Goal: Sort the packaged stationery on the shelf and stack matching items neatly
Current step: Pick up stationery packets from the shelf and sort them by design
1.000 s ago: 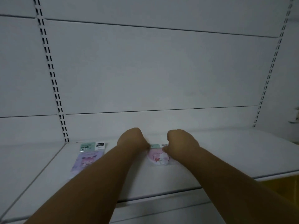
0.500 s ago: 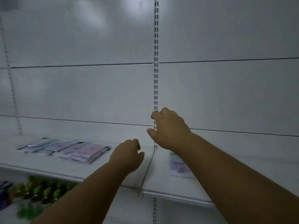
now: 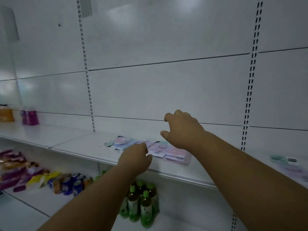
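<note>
A loose spread of pastel pink and lilac stationery packets lies on the white shelf, running from a pink packet on the left to a small stack on the right. My left hand hovers at the shelf's front edge, fingers curled, holding nothing. Above the packets my right hand is raised with fingers spread and empty. Another packet with a mint-green header lies far right on the same shelf.
Green-capped bottles stand on the lower shelf under my arms. Cans and purple and yellow snack packs fill the lower left. A purple bottle pack and an orange item sit far left. Slotted uprights line the back panel.
The view has swung left from the single packets to the loose spread. Both hands let go of the pink packet and now reach, empty, toward the spread.
</note>
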`<state>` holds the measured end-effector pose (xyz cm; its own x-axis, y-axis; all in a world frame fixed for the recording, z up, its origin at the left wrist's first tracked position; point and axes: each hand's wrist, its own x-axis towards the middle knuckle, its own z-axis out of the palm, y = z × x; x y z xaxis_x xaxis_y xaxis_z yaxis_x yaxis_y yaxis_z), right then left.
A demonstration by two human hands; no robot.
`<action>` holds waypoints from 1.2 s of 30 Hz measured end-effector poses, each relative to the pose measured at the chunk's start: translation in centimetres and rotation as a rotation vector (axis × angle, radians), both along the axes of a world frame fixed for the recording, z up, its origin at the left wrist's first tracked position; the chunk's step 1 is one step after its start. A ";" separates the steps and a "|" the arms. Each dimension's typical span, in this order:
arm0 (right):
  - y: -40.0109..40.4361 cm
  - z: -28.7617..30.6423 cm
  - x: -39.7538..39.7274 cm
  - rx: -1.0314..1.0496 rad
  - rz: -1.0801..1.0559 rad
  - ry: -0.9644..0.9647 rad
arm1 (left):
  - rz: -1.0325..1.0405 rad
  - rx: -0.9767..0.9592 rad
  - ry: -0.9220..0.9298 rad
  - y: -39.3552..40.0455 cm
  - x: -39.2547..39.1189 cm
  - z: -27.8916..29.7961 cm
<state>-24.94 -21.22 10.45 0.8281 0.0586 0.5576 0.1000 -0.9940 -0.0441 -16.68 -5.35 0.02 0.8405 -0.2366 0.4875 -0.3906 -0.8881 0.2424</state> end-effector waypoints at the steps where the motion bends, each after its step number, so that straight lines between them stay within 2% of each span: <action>1: 0.2 0.0 0.9 -0.009 -0.013 -0.001 | -0.003 -0.008 -0.002 0.0 1.2 -0.1; 5: 0.2 -0.8 5.1 -0.029 -0.047 0.026 | 0.042 -0.016 -0.031 -0.8 6.4 -0.4; 8: -0.2 -1.0 8.4 -0.029 -0.068 0.058 | 0.114 0.053 -0.030 -1.1 10.3 -0.7; 14: -0.2 -1.2 13.0 -0.020 -0.119 0.112 | 0.123 0.353 0.173 -1.8 15.8 -1.5; 17: 0.2 -1.7 14.0 -0.011 -0.161 0.126 | 0.067 0.383 0.223 -2.1 17.0 -1.2; 19: 0.6 -2.2 14.4 0.017 -0.195 0.134 | 0.040 0.306 0.249 -1.8 17.7 -0.8; 24: 1.7 -3.7 14.7 0.080 -0.293 0.180 | -0.065 0.043 0.512 -0.4 18.5 -0.1; 26: 1.8 -4.1 14.7 0.105 -0.338 0.163 | -0.092 -0.053 0.451 0.1 18.8 0.3; 29: 1.8 -5.3 14.3 0.164 -0.423 0.166 | -0.180 -0.380 0.352 1.0 19.2 1.2; 32: 1.4 -7.2 13.7 0.196 -0.539 0.242 | -0.282 -0.656 0.393 2.0 19.2 1.8; 36: 1.0 -9.1 13.2 0.166 -0.732 0.387 | -0.341 -0.981 0.339 2.9 17.8 2.4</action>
